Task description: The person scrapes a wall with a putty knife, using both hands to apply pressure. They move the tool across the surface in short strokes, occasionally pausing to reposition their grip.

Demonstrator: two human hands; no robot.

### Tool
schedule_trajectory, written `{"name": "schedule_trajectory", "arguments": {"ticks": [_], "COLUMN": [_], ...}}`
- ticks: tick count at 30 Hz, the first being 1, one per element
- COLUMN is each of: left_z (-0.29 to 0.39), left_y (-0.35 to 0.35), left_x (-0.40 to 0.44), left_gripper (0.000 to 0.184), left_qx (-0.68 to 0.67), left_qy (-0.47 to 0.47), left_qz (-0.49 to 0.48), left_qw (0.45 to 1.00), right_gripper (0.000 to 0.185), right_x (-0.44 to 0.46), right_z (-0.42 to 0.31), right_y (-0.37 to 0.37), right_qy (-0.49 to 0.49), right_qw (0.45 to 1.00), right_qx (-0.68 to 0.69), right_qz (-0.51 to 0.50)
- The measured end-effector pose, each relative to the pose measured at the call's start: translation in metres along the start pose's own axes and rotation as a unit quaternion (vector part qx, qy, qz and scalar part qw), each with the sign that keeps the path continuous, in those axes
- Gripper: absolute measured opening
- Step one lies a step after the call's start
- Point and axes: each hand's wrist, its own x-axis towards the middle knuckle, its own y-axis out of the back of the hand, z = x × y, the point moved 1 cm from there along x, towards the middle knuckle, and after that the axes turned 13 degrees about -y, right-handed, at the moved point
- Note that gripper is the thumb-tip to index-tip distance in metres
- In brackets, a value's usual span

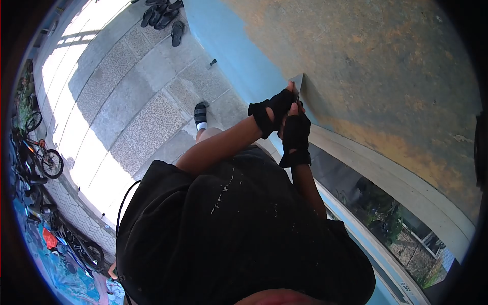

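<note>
1. Clamping a flat metal scraper (300, 81) with both hands, out in front of the body, at a wall (366, 76).
2. Closing the left hand (278, 105) on the scraper close to the blade, with bare fingertips pressing together on it.
3. Closing the right hand (297, 127) on the scraper too, just beside the left hand; hiding most of the grip beneath the fingers.
4. Pointing the blade away from the body; not showing clearly between touching the wall and sitting just beside it.
5. Facing mottled brown and grey over most of the wall, with light blue paint (218, 35) along one side; holding the scraper near the border of the two.
6. Wearing black fingerless gloves (263, 116) strapped at the wrists, and a dark T-shirt (244, 229) with pale specks.
7. Standing on paving (152, 117), showing one foot in a dark sandal (201, 113) and white sock (202, 125).
8. Having a pale ledge (386, 162) and a window (376, 203) beside the right forearm.
9. Looking over a cluster of dark footwear (160, 15) farther along the paving, near the wall's foot.
10. Having bicycles (46, 157) well apart to the left, beyond bright sunlight.
</note>
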Motion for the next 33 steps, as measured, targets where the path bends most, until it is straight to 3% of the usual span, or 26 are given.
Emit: {"name": "schedule_trajectory", "arguments": {"ticks": [2, 5, 6, 8, 11, 15, 17, 18, 20, 24, 26, 27, 28, 30, 33], "left_z": [0.002, 0.001, 0.001, 0.009, 0.004, 0.005, 0.011, 0.013, 0.006, 0.006, 0.013, 0.016, 0.014, 0.012, 0.004], "left_y": [-0.014, -0.007, 0.0, 0.006, -0.015, 0.004, 0.003, 0.0, -0.007, 0.007, 0.011, 0.009, 0.005, -0.013, 0.002], "left_x": [-0.007, 0.0, 0.003, 0.004, -0.008, 0.011, 0.008, 0.003, -0.005, 0.005, 0.005, 0.002, -0.004, -0.01, 0.004], "left_gripper": [0.059, 0.057, 0.057, 0.054, 0.055, 0.055, 0.054, 0.053, 0.053, 0.054, 0.054, 0.054, 0.054, 0.054, 0.054], "left_qx": [0.039, 0.006, 0.005, 0.029, 0.044, 0.029, 0.028, 0.028, 0.018, 0.002, -0.016, -0.033, -0.033, 0.009, -0.006], "left_qy": [0.019, 0.014, 0.016, 0.01, 0.018, 0.006, 0.023, 0.038, 0.045, 0.058, 0.059, 0.055, 0.059, 0.051, 0.069], "left_qz": [0.023, 0.03, 0.03, -0.017, 0.01, 0.023, 0.033, 0.044, 0.03, 0.013, -0.011, -0.035, -0.031, 0.009, 0.014], "left_qw": [0.999, 0.999, 0.999, 0.999, 0.999, 0.999, 0.999, 0.998, 0.998, 0.998, 0.998, 0.997, 0.997, 0.999, 0.997], "right_gripper": [0.042, 0.042, 0.042, 0.042, 0.042, 0.039, 0.041, 0.041, 0.041, 0.041, 0.043, 0.043, 0.043, 0.042, 0.042], "right_x": [-0.004, -0.005, -0.004, 0.0, -0.009, -0.006, -0.001, -0.005, -0.012, -0.004, 0.011, 0.014, 0.01, -0.011, -0.011], "right_z": [0.001, -0.012, -0.008, -0.001, 0.0, -0.006, -0.01, -0.01, -0.011, 0.001, 0.018, 0.022, 0.03, 0.007, -0.005], "right_y": [0.009, 0.004, -0.001, -0.009, 0.003, -0.004, -0.009, -0.006, 0.0, -0.011, -0.028, -0.03, -0.024, -0.009, -0.006], "right_qy": [-0.133, -0.157, -0.159, -0.031, -0.116, -0.138, 0.039, 0.035, -0.123, -0.122, 0.169, 0.202, 0.197, -0.075, -0.109], "right_qw": [0.987, 0.985, 0.984, 0.999, 0.993, 0.986, 0.998, 0.999, 0.991, 0.992, 0.975, 0.969, 0.97, 0.996, 0.993], "right_qx": [0.062, 0.046, 0.046, -0.029, 0.03, 0.088, -0.041, -0.04, 0.029, 0.003, -0.087, -0.075, -0.074, 0.046, 0.022], "right_qz": [-0.069, -0.062, -0.061, -0.005, -0.023, -0.039, 0.007, 0.008, -0.036, -0.02, 0.114, 0.124, 0.124, -0.012, -0.033]}}
